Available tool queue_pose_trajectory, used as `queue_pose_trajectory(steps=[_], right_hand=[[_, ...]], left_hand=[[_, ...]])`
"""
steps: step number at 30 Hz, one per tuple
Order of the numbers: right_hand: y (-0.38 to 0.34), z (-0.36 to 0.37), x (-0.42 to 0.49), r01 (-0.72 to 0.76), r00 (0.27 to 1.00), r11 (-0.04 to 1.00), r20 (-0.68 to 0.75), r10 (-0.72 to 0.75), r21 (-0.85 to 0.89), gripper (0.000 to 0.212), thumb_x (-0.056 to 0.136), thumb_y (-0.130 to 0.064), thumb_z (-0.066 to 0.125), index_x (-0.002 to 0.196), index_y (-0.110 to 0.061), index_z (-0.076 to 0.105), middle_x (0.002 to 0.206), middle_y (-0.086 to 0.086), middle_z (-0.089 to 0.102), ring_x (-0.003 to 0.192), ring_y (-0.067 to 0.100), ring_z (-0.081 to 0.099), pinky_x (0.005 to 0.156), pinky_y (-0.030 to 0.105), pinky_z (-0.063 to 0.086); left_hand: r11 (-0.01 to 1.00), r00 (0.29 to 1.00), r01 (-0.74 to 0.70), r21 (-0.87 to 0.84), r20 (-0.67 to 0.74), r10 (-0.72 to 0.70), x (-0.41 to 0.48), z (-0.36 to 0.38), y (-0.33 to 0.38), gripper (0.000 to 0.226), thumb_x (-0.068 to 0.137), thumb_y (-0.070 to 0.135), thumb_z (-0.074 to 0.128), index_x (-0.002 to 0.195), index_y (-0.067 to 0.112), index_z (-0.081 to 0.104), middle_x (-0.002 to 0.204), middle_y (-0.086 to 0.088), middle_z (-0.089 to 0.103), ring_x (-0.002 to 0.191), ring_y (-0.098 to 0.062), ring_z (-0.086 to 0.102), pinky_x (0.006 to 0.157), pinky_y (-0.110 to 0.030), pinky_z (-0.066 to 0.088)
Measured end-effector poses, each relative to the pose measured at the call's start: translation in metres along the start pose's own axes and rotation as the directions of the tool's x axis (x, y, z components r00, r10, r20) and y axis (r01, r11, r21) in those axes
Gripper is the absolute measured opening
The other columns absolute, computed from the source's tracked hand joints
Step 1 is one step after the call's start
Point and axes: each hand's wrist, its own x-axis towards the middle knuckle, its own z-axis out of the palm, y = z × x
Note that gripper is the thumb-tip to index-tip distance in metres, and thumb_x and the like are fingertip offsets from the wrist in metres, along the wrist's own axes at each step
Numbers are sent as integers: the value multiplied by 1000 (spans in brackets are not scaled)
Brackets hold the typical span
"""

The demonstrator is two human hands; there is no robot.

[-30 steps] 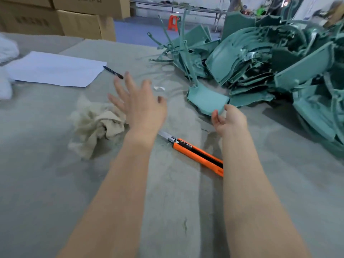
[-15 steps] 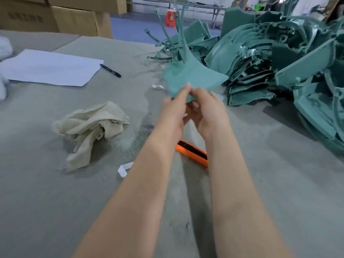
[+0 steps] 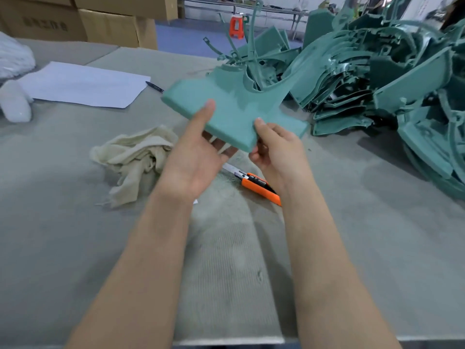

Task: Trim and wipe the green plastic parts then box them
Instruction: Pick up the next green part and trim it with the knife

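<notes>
The part (image 3: pixel 234 114) is held in the air above the table (image 3: pixel 75 248), in front of the person, tilted with its flat textured face up and its near corner lowest. Thin runners (image 3: pixel 252 46) rise from its far, cut-out end. The left hand (image 3: pixel 198 157) grips the part's left near edge: thumb pressed flat on the top face, fingers extended beneath. The right hand (image 3: pixel 274 147) pinches the near corner: thumb tip on the top face, fingers curled under the edge. Below the hands, a knife (image 3: pixel 259 186) with an orange body lies on the table, blade extended and pointing left; the right forearm covers its rear end. A crumpled beige rag (image 3: pixel 138 157) lies on the table to the left of the left hand. The pile (image 3: pixel 377 84) of green parts occupies the far right of the table, just behind the held part. At far left lies a white paper (image 3: pixel 83 84) with a black pen (image 3: pixel 154 86) at its right edge. Cardboard boxes (image 3: pixel 100 21) stand behind the table at top left, and an orange stool (image 3: pixel 237 26) stands on the floor beyond
</notes>
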Motion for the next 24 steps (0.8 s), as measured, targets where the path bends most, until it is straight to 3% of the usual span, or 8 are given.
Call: queue_pose_trajectory(steps=[2,4,7,12,16,20,22,24], right_hand=[[6,7,-3,11,999,996,44,-7,-92,26,99,-17,53,75,-8,53,47,-4,52,40,8,45,44,18,41],[8,4,-4,65,998,911,25,-60,-407,31,98,-28,55,81,-2,58,59,-3,60,48,11,50,52,25,46],[-2,-21,-4,62,993,524,-3,-122,-850,37,88,-49,63,91,-12,61,80,-6,60,79,15,55,73,32,45],[-11,-32,-13,-41,960,78,-18,279,-996,48,75,-47,75,104,-10,63,108,7,65,102,25,59,76,35,46],[-5,-28,-11,-38,961,52,-22,277,-998,46,82,-43,68,104,-3,69,104,16,68,100,31,62,69,31,43],[-3,-28,-7,-89,980,91,-70,188,-992,50,87,-50,61,62,-10,44,59,6,40,61,26,39,50,31,27],[-2,-30,-5,-98,992,158,-84,98,-983,50,91,-45,58,59,-10,40,56,5,37,55,23,36,49,31,25],[-1,-34,-1,-74,995,322,-90,-35,-944,36,92,-36,57,77,-3,53,69,10,56,66,27,52,56,32,36]], left_hand=[[996,995,-1,91,-97,10,2,4,-15,22,94,24,54,112,12,60,108,-9,66,89,-20,63,76,-34,52],[1000,954,-21,16,-299,25,7,2,-18,19,94,14,55,112,12,60,104,-8,68,86,-20,65,76,-35,56],[975,883,-141,-171,-467,46,10,-14,-6,13,92,5,56,102,12,59,96,-6,67,84,-20,65,63,-29,59],[956,859,-180,-230,-510,39,4,-26,8,7,91,1,55,92,7,59,93,-11,65,92,-26,64,63,-26,59],[950,850,-210,-232,-523,60,5,-29,16,8,90,1,55,96,5,58,94,-11,65,88,-24,65,65,-26,58],[962,851,-188,-197,-521,60,5,-33,17,18,90,2,54,108,3,56,106,-13,65,99,-26,67,62,-24,57],[965,858,-174,-198,-511,50,5,-32,17,22,91,2,53,112,3,56,113,-15,65,110,-28,64,60,-23,56],[969,867,-154,-191,-497,40,4,-31,17,23,91,2,53,113,3,56,115,-15,65,113,-29,63,60,-23,56]])
